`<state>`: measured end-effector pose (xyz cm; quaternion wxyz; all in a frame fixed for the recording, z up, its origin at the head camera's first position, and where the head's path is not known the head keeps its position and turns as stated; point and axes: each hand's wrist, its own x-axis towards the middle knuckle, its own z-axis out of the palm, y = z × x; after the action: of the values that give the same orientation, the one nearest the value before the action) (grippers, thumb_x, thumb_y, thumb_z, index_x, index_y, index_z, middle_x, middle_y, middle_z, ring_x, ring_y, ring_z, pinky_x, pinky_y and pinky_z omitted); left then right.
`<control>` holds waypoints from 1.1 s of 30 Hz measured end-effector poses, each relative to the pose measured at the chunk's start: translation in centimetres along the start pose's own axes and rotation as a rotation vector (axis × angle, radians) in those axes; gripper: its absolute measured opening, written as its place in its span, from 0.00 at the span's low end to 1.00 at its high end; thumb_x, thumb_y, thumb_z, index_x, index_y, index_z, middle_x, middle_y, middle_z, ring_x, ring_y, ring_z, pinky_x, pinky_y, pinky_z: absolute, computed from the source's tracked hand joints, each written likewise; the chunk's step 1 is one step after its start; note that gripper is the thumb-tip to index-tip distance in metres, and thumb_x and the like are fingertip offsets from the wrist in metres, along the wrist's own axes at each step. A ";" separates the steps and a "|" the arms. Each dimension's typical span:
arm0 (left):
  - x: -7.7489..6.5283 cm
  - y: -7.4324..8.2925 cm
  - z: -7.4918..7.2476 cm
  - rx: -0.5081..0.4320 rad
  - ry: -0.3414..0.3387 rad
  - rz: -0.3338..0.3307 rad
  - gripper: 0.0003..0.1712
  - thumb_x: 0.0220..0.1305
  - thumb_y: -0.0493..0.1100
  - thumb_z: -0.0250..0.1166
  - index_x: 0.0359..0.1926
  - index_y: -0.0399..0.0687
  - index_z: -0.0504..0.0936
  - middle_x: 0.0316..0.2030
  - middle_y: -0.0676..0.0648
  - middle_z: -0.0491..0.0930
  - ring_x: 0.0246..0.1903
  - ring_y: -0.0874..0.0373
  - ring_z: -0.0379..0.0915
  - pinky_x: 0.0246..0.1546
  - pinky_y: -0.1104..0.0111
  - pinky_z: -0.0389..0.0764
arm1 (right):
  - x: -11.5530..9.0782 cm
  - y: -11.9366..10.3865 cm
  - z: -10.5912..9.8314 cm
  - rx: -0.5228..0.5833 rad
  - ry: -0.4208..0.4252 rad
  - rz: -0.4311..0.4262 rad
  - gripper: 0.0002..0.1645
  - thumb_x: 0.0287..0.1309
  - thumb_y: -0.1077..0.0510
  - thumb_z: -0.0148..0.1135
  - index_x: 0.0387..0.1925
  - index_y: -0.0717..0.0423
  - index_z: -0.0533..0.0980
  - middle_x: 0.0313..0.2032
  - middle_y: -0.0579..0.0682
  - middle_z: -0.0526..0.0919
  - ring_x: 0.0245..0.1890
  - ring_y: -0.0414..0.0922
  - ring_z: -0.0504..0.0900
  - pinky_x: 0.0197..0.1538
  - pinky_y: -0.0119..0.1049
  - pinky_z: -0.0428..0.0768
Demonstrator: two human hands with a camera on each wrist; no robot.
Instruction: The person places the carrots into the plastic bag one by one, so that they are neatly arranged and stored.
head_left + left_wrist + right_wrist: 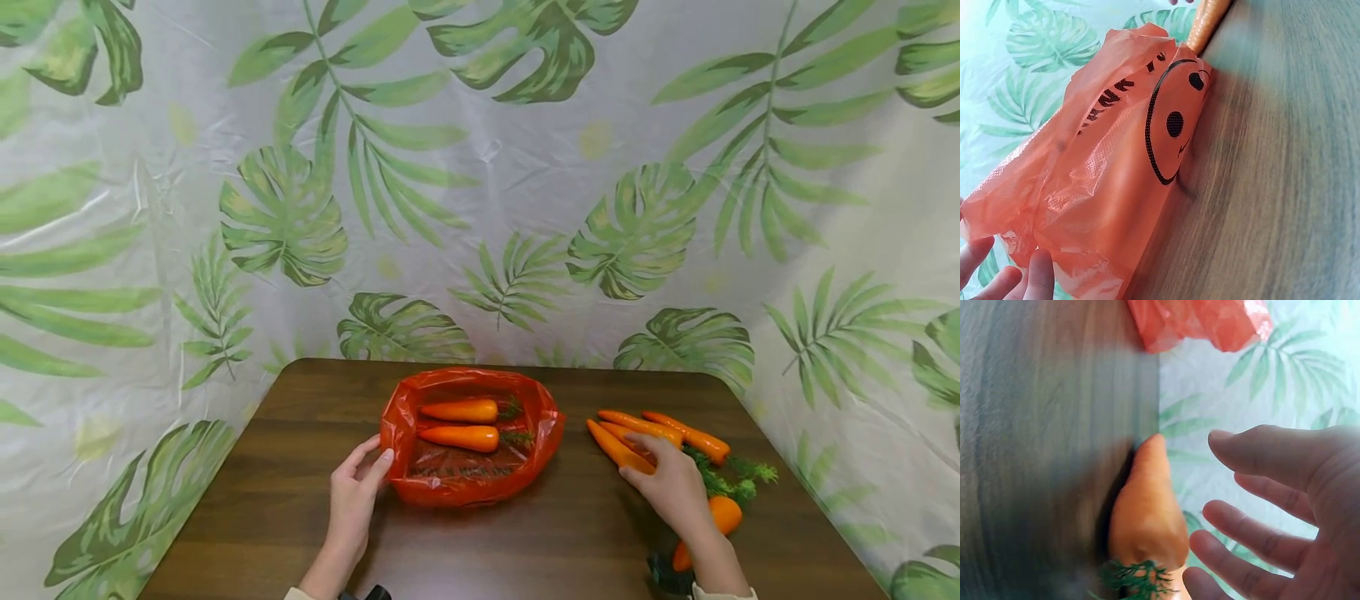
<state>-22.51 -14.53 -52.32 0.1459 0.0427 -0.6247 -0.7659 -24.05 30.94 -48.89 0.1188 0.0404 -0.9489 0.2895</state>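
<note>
A red plastic bag (480,495) lies with its mouth spread open on the table, and two orange carrots (459,438) with green tops rest inside it. My left hand (356,492) pinches the bag's left rim between thumb and fingers; the left wrist view shows the bag's printed side (1119,187). Over a group of carrots to the right hovers my right hand (675,487), thumb and fingers spread apart. Beside those fingers, in the right wrist view, lies a carrot (1150,512) with nothing gripping it. The hand partly hides the carrots beneath it.
More carrots lie at the right, including one at the back (690,437) and another (724,514) beside my right wrist. Leafy green tops (738,477) spread near them. A leaf-patterned sheet (517,208) hangs behind the brown wooden table (300,417).
</note>
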 end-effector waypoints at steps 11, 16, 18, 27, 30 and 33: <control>-0.1 0.0 -0.1 -0.017 -0.009 -0.002 0.23 0.66 0.40 0.70 0.59 0.36 0.80 0.56 0.35 0.78 0.42 0.57 0.83 0.41 0.67 0.85 | -0.1 1.2 0.8 -0.077 0.004 0.021 0.33 0.54 0.54 0.76 0.62 0.55 0.78 0.58 0.60 0.80 0.53 0.64 0.79 0.48 0.62 0.78; 0.1 0.1 0.0 -0.016 -0.009 -0.003 0.23 0.65 0.40 0.70 0.59 0.37 0.80 0.57 0.37 0.78 0.43 0.56 0.82 0.42 0.67 0.85 | -0.1 1.7 1.2 -0.106 0.029 0.034 0.33 0.50 0.56 0.78 0.60 0.56 0.79 0.56 0.61 0.81 0.53 0.65 0.78 0.48 0.63 0.77; 0.1 0.0 0.0 -0.017 -0.006 -0.003 0.23 0.65 0.40 0.70 0.59 0.37 0.80 0.57 0.38 0.78 0.43 0.56 0.82 0.42 0.67 0.85 | -0.1 1.9 1.3 -0.102 0.030 0.033 0.34 0.50 0.57 0.78 0.60 0.57 0.79 0.56 0.61 0.81 0.52 0.65 0.79 0.48 0.63 0.77; 0.0 0.0 0.0 -0.020 -0.004 0.019 0.23 0.65 0.40 0.70 0.59 0.35 0.80 0.56 0.36 0.78 0.43 0.56 0.82 0.41 0.67 0.85 | -0.4 2.4 1.8 -0.152 0.064 0.034 0.31 0.46 0.56 0.81 0.54 0.57 0.82 0.49 0.63 0.83 0.48 0.65 0.80 0.43 0.62 0.78; 0.0 -0.1 0.0 -0.017 0.002 0.022 0.23 0.65 0.40 0.70 0.59 0.35 0.80 0.56 0.35 0.78 0.43 0.57 0.82 0.41 0.67 0.85 | -0.4 2.4 1.8 -0.160 0.059 0.044 0.31 0.45 0.55 0.81 0.54 0.56 0.82 0.48 0.63 0.82 0.46 0.63 0.80 0.41 0.61 0.78; 0.0 -0.1 0.1 -0.015 0.000 0.016 0.23 0.65 0.40 0.70 0.59 0.35 0.80 0.57 0.36 0.78 0.43 0.58 0.82 0.41 0.67 0.85 | -0.5 2.5 1.9 -0.163 0.051 0.059 0.31 0.45 0.54 0.81 0.54 0.56 0.82 0.47 0.62 0.82 0.44 0.61 0.81 0.39 0.58 0.79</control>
<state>-22.54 -14.46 -52.36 0.1523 0.0366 -0.6192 -0.7694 -24.33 31.97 -51.86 0.1373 -0.0046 -0.9668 0.2155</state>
